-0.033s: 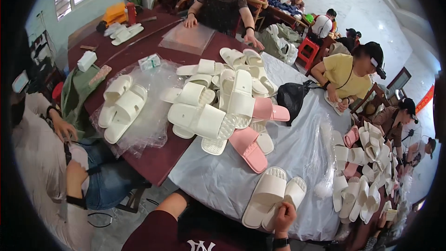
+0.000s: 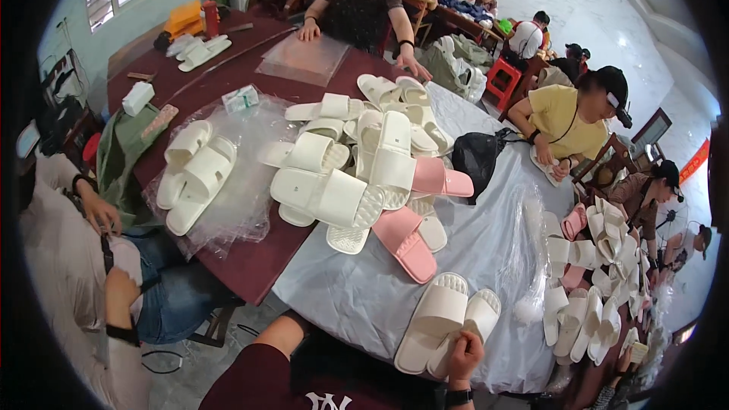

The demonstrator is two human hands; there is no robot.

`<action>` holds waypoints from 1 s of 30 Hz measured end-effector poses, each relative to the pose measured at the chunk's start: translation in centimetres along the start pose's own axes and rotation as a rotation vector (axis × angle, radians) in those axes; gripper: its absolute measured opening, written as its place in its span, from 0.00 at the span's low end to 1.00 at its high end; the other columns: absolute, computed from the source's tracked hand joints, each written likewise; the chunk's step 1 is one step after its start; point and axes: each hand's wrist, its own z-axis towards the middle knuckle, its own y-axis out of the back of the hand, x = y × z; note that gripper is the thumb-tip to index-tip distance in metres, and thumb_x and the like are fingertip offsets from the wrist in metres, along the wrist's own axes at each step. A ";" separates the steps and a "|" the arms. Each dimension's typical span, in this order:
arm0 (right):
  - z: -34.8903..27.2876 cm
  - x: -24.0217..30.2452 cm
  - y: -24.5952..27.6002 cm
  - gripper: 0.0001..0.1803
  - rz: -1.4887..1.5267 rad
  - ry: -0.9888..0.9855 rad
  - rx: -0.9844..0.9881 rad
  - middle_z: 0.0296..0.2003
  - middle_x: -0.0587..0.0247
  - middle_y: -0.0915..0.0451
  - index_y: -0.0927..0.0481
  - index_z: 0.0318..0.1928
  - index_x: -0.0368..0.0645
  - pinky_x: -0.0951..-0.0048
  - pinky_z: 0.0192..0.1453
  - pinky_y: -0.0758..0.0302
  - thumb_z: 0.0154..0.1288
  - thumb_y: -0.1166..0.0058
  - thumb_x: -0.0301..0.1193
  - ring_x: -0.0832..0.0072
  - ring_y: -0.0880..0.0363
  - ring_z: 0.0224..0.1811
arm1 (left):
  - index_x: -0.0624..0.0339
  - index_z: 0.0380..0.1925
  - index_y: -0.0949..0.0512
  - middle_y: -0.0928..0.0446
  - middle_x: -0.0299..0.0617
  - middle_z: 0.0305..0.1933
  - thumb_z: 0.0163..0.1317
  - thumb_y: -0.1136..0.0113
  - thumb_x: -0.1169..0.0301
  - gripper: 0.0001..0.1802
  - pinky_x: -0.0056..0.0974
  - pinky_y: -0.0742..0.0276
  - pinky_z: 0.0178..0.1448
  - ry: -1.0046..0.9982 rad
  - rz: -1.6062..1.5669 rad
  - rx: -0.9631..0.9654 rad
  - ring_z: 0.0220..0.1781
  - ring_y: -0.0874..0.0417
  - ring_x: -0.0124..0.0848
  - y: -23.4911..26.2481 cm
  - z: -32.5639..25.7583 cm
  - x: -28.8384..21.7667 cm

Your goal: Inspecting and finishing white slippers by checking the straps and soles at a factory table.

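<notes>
On the near edge of the table lies a pair of white slippers, the left slipper (image 2: pixel 442 313) overlapping the right slipper (image 2: pixel 483 314). My right hand (image 2: pixel 465 355) is closed, thumb and fingers pinching the near part of the right slipper around its strap. The fingertips partly cover that strap. My left forearm (image 2: pixel 282 332) reaches toward the table's edge, and the left hand itself is out of sight. Just beyond the pair, a pink slipper (image 2: pixel 406 244) leans out from a heap of white slippers (image 2: pixel 334 197).
Light grey sheeting (image 2: pixel 334 288) covers this end of the dark red table (image 2: pixel 250 266). Clear plastic bags (image 2: pixel 235 216) lie under another white pair (image 2: pixel 201 182). A black bag (image 2: pixel 478 163) sits right of the heap. More slippers (image 2: pixel 581 319) pile up at right. Co-workers sit around.
The view has shifted very slightly, so the far left things sit a little further left. My right hand stays on the slipper.
</notes>
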 end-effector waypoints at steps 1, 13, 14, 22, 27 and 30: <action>-0.1 -0.4 0.1 0.07 0.000 -0.009 0.006 0.23 0.61 0.23 0.20 0.34 0.35 0.76 0.29 0.31 0.58 0.51 0.21 0.77 0.27 0.24 | 0.61 0.51 0.24 0.20 0.55 0.46 0.59 0.49 0.63 0.21 0.46 0.24 0.50 -0.001 -0.007 0.002 0.45 0.19 0.50 -0.7 0.2 0.1; -0.4 0.3 0.3 0.05 -0.099 -0.094 0.051 0.25 0.65 0.24 0.22 0.33 0.34 0.82 0.32 0.31 0.61 0.52 0.20 0.81 0.27 0.27 | 0.61 0.51 0.24 0.21 0.55 0.47 0.59 0.49 0.64 0.22 0.46 0.24 0.50 -0.074 -0.035 0.032 0.45 0.19 0.50 -7.1 3.8 1.2; -0.3 0.1 0.2 0.05 -0.079 -0.096 0.049 0.25 0.65 0.24 0.22 0.33 0.34 0.82 0.32 0.31 0.61 0.52 0.19 0.81 0.26 0.27 | 0.61 0.51 0.24 0.21 0.55 0.47 0.59 0.49 0.64 0.22 0.46 0.25 0.50 -0.090 -0.031 0.032 0.45 0.19 0.50 -7.3 4.7 1.2; -0.4 0.6 0.4 0.04 -0.114 -0.150 0.053 0.25 0.64 0.23 0.23 0.33 0.34 0.80 0.32 0.30 0.60 0.51 0.19 0.80 0.26 0.27 | 0.61 0.51 0.24 0.21 0.56 0.47 0.59 0.50 0.64 0.22 0.47 0.25 0.50 -0.124 0.017 -0.029 0.45 0.19 0.51 -7.7 7.0 2.6; -0.3 0.0 0.3 0.03 -0.100 -0.159 0.037 0.25 0.64 0.23 0.23 0.32 0.34 0.79 0.32 0.30 0.60 0.51 0.19 0.80 0.26 0.28 | 0.61 0.51 0.24 0.21 0.56 0.47 0.59 0.50 0.64 0.22 0.47 0.25 0.50 -0.132 0.056 -0.099 0.45 0.19 0.51 -6.9 8.3 3.2; 0.2 0.5 -0.1 0.04 -0.105 -0.116 0.032 0.25 0.63 0.23 0.23 0.32 0.34 0.77 0.33 0.30 0.60 0.51 0.20 0.78 0.26 0.28 | 0.61 0.51 0.24 0.21 0.56 0.47 0.59 0.50 0.64 0.22 0.47 0.25 0.50 -0.148 0.083 -0.142 0.45 0.19 0.51 -6.1 9.4 3.3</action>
